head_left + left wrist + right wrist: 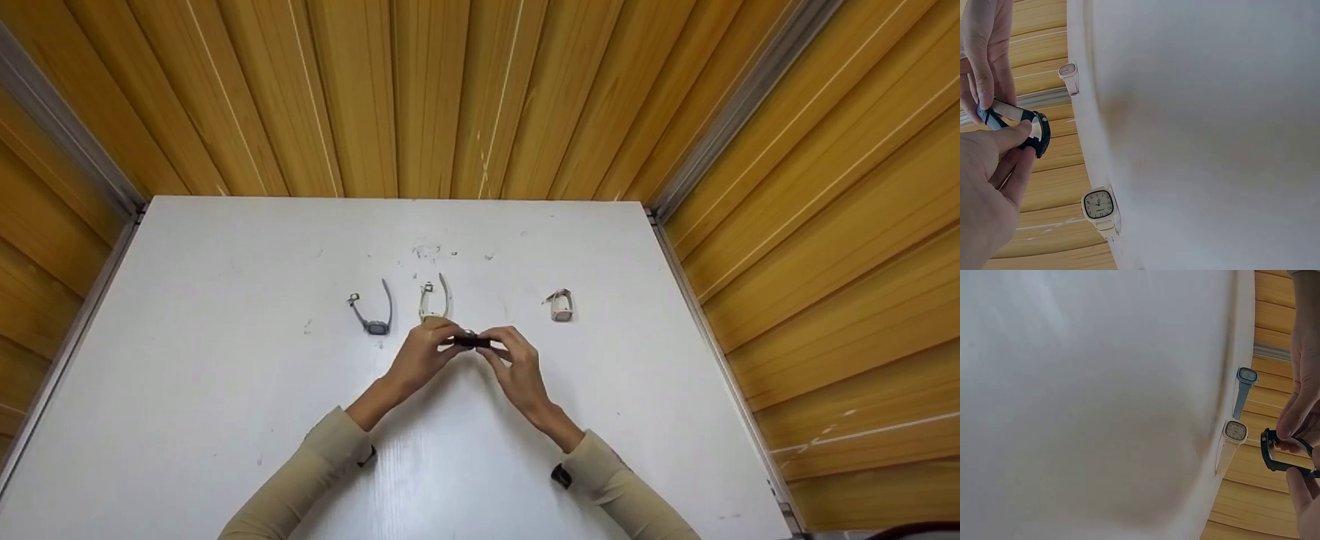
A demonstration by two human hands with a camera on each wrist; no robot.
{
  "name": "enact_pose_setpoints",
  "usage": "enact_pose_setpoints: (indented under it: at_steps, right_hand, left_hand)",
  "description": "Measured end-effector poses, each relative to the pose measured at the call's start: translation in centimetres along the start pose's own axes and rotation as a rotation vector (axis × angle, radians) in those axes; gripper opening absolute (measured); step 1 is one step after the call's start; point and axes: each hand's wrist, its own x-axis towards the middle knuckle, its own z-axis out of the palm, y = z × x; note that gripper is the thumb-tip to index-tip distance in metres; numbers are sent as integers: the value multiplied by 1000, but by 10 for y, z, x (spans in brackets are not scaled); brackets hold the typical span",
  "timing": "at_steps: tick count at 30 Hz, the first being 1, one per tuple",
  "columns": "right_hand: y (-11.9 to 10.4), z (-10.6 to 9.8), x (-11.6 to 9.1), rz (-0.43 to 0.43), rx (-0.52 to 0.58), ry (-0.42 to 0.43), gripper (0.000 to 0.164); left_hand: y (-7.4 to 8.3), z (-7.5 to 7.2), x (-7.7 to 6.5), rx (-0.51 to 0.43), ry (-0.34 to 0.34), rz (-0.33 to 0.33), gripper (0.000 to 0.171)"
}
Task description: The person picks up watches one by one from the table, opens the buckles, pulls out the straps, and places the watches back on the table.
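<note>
My left hand (421,355) and right hand (523,373) meet above the middle of the white table, both pinching a black wristwatch (471,341). In the left wrist view, the left thumb and fingers grip the watch's case (1043,135) at its rim, with the thumb on the paler inner side. My right hand (988,53) pinches the strap near its other end. Seen in the right wrist view, the black watch (1267,450) is bent into a loop between both hands. Its dial is hidden from the head view.
A grey-blue watch (377,328) with its strap spread lies left of the hands. Just beyond them is a cream watch (447,289), partly covered by the left hand. A pink watch (562,316) lies to the right. Wood-patterned walls (427,97) border the white table (225,300).
</note>
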Motion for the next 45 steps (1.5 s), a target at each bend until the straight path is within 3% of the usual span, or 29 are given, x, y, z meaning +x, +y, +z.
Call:
enact_pose_setpoints:
  at_steps: [12, 21, 26, 32, 35, 39, 45]
  right_hand:
    - [3, 3, -4, 24, -9, 62, 21]
    - [-2, 6, -6, 32, 18, 75, 22]
    - [-3, 5, -7, 61, 61, 71, 23]
    - [27, 8, -12, 40, 72, 50, 26]
    - [31, 7, -12, -8, 23, -4, 25]
    - [31, 3, -9, -99, -126, -71, 23]
    - [28, 0, -4, -174, -266, -69, 21]
  left_hand:
    - [-1, 2, -2, -32, 38, 16, 12]
    - [0, -5, -3, -111, 2, -21, 13]
    - [0, -5, -3, -98, -17, -21, 15]
    - [-2, -3, -5, -17, 20, 21, 16]
    - [-2, -4, -6, 57, 40, 50, 17]
    - [-1, -5, -6, 124, 54, 92, 19]
    - [-2, -6, -5, 135, 56, 123, 19]
